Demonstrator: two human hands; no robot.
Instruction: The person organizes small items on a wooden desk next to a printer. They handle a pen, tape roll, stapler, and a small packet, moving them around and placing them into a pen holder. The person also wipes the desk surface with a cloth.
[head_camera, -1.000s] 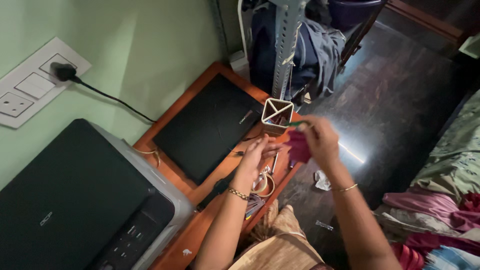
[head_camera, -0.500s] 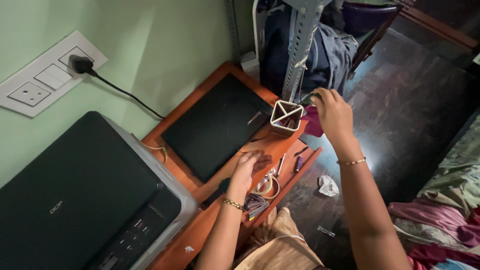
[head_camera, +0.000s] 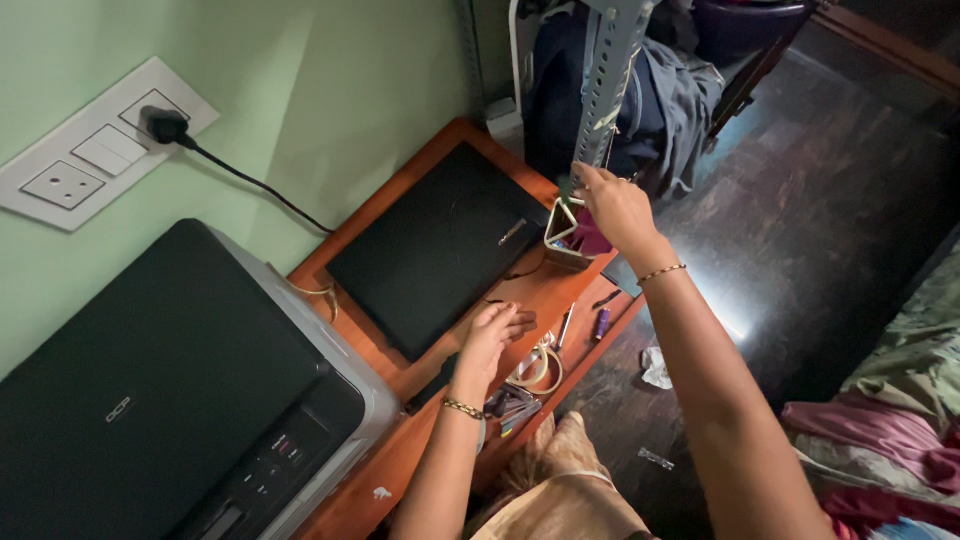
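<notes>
My right hand (head_camera: 618, 208) is raised over the white square pen holder (head_camera: 560, 248) at the far edge of the orange-brown desk (head_camera: 420, 440). It grips a maroon cloth (head_camera: 596, 241) that hangs down beside the holder, and its fingertips pinch a small dark green thing (head_camera: 568, 186). My left hand (head_camera: 494, 330) rests on the desk near the front edge with loosely bent fingers, holding nothing. Just right of it lie pale rings (head_camera: 540, 367), a pen (head_camera: 566, 325) and a small purple object (head_camera: 600, 323).
A closed black laptop (head_camera: 430, 250) lies on the desk by the green wall, and a black and grey printer (head_camera: 160, 400) fills the left. A grey slotted metal post (head_camera: 606, 80) rises behind the pen holder. Crumpled paper (head_camera: 657, 366) lies on the dark floor; bedding (head_camera: 890, 420) sits at right.
My right hand carried the maroon cloth up and away from my left hand to above the pen holder. My left hand dropped onto the desk. The view shifted slightly.
</notes>
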